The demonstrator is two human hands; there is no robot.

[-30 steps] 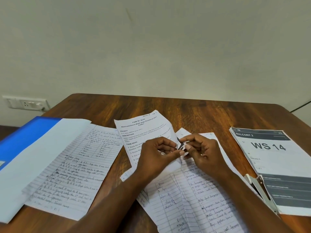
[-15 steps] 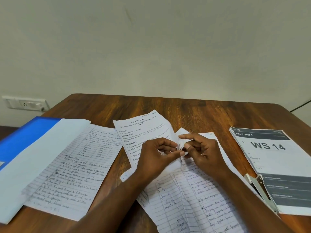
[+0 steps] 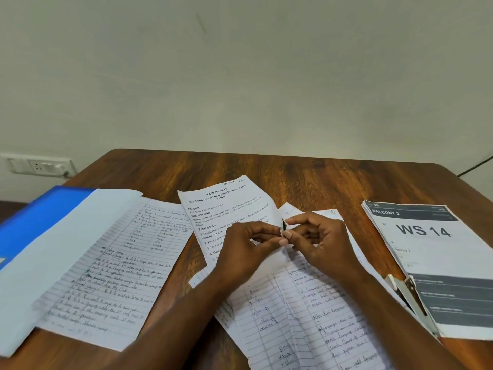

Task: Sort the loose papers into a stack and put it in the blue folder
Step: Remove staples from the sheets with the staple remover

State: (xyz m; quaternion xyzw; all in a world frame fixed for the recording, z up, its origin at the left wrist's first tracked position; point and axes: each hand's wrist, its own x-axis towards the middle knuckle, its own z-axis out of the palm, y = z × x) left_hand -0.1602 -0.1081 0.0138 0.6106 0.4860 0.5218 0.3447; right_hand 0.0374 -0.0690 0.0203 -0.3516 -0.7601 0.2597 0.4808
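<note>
**Meanwhile, a small item is pinched above the loose papers**

Centrally, handwritten lined papers [image 3: 306,311] are spread on the wooden table [image 3: 306,180], overlapping one another, with a printed task sheet [image 3: 224,209] lying partly over their far edge. Just above them a small dark-and-white item [image 3: 283,227] is pinched between both hands; what it is cannot be told. The left hand [image 3: 248,249] is curled, its thumb and fingertips closed on the item, and the right hand [image 3: 320,241] meets it from the other side, its fingers bent around the same piece. Further lined sheets [image 3: 114,263] lie to the left, overlapping a plain white sheet [image 3: 53,252] on the blue folder [image 3: 34,217] at the table's left edge. A grey printed booklet marked "WS 14" [image 3: 437,252] is seen at the right, a stapler [image 3: 408,295] resting against its near-left edge. A wall socket [image 3: 40,165] is mounted beyond the left corner.
</note>
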